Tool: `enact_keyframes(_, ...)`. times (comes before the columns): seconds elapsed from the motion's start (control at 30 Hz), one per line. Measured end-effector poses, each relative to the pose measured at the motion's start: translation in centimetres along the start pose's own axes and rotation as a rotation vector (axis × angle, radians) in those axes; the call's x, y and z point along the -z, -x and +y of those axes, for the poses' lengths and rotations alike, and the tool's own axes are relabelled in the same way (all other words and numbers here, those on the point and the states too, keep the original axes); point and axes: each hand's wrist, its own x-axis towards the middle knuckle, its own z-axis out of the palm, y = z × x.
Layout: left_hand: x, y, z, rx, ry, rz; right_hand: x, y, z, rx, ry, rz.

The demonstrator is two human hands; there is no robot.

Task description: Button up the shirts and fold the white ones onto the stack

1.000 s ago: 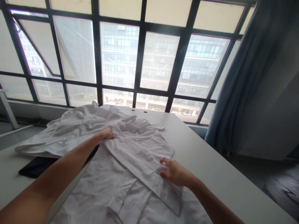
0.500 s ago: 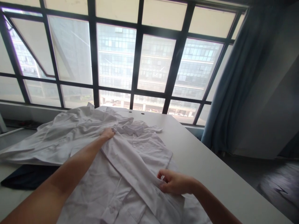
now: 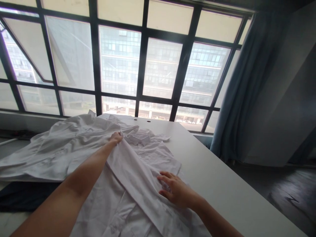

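Observation:
A white shirt [image 3: 138,171] lies spread on the white table, its collar toward the window and one long sleeve laid slanting across its front. My left hand [image 3: 116,136] pinches the fabric near the shoulder, left of the collar. Over the right side of the sleeve is my right hand [image 3: 174,190], fingers apart and holding nothing; whether its fingertips touch the cloth I cannot tell. The lower part of the shirt runs out of view at the bottom.
More crumpled white garments [image 3: 64,141] lie to the left. Under them is a dark folded cloth [image 3: 27,196]. The white table [image 3: 212,177] ends along a slanting right edge. Behind stand a large window [image 3: 118,62] and a blue-grey curtain [image 3: 237,98].
My right hand has let go of the sleeve, opened its fingers and moved slightly up and left. My left hand keeps its hold, lifted a little. The camera view has shifted slightly.

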Motion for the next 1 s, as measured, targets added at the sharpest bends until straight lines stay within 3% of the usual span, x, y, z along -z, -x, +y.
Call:
enact_keyframes(0.2, -0.3, 0.5, -0.3, 0.099, -0.138, -0.058, 0.1, 0.3, -0.5, -0.007, 0.049, -0.002)
enact_keyframes(0.33, 0.5, 2.9, -0.7, 0.042, -0.221, -0.020, -0.3, 0.1, -0.3, 0.009, 0.074, 0.008)
enact_keyframes(0.47, 1.0, 7.9, -1.0, -0.250, -0.277, -0.047, -1.1, -0.6, 0.0, 0.045, 0.130, 0.121)
enact_keyframes(0.6, 1.0, 14.0, -2.5, -0.520, -0.347, -0.311, -2.3, -1.3, 0.0, 0.082, 0.144, 0.152)
enact_keyframes(0.7, 2.2, 17.2, -3.9, -0.504, -0.367, -0.458, -2.8, -1.1, -0.5, 0.013, 0.142, 0.028)
enact_keyframes(0.77, 3.7, 18.7, -4.0, -0.493, -0.359, -0.454, -2.6, -0.8, -1.3, 0.002, 0.161, -0.027)
enact_keyframes(0.9, 7.0, 22.6, -1.6, -0.589, -0.217, -0.340, -0.8, -0.8, -3.0, 0.027, 0.168, 0.069)
enact_keyframes(0.97, 8.1, 25.2, 0.2, -0.549, -0.147, -0.463, 0.3, -1.2, -3.5, -0.042, 0.153, 0.063)
enact_keyframes(1.0, 8.4, 26.5, 0.9, -0.499, -0.137, -0.543, 0.8, -1.4, -3.6, -0.087, 0.135, -0.008)
